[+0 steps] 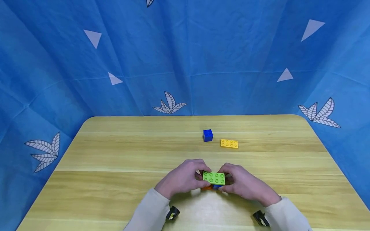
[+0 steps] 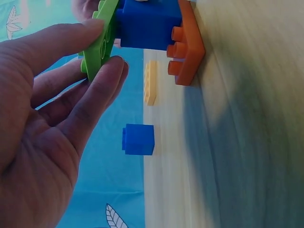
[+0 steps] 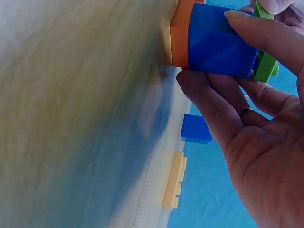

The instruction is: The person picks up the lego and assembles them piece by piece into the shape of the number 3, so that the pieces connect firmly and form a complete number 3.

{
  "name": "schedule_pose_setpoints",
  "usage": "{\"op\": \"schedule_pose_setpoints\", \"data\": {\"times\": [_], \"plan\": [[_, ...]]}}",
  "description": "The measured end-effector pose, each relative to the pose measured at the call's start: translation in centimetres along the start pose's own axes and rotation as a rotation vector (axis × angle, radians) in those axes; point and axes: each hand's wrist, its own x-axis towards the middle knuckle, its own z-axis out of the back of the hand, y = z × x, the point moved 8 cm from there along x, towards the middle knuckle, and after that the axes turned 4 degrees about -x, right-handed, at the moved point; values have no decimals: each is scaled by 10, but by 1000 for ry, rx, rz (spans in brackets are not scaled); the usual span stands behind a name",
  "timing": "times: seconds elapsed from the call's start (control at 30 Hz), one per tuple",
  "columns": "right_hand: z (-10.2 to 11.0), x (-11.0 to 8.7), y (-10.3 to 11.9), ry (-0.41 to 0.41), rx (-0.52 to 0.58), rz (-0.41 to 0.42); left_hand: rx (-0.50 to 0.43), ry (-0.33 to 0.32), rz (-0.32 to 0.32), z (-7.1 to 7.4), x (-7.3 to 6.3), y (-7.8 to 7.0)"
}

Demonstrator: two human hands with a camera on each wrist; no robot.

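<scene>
Your left hand (image 1: 185, 178) pinches the green brick (image 1: 214, 178). Your right hand (image 1: 245, 183) grips the blue block (image 3: 218, 42) atop the orange brick (image 2: 194, 50).

Between the thumb and fingers of your left hand (image 1: 188, 175) you hold one end of the flat lime-green brick (image 1: 214, 178); its two rows of four studs face up, and its hollow underside shows where that end juts out. Your right hand (image 1: 245, 183) pinches the taller, smooth-sided blue block (image 3: 218, 45), which sits under the green brick's other end; whether those two are pressed fully together is unclear. Below the blue block is the flat orange brick (image 2: 192, 52), studs up, its uncovered studs toward your left fingers
</scene>
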Motion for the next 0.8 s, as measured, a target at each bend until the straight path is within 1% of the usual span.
{"op": "schedule_pose_setpoints", "data": {"times": [0.27,0.47,0.63,0.8], "plan": [[0,0,0,-8,-32,8,20,-5,19,-2,-1,2],[1,-2,-1,-21,-45,20,76,6,-12,-3,1,-1],[0,-2,0,-23,-53,34,111,11,-8,-3,0,-3],[0,-1,0,-22,-48,30,138,20,-24,-5,-1,-5]]}}
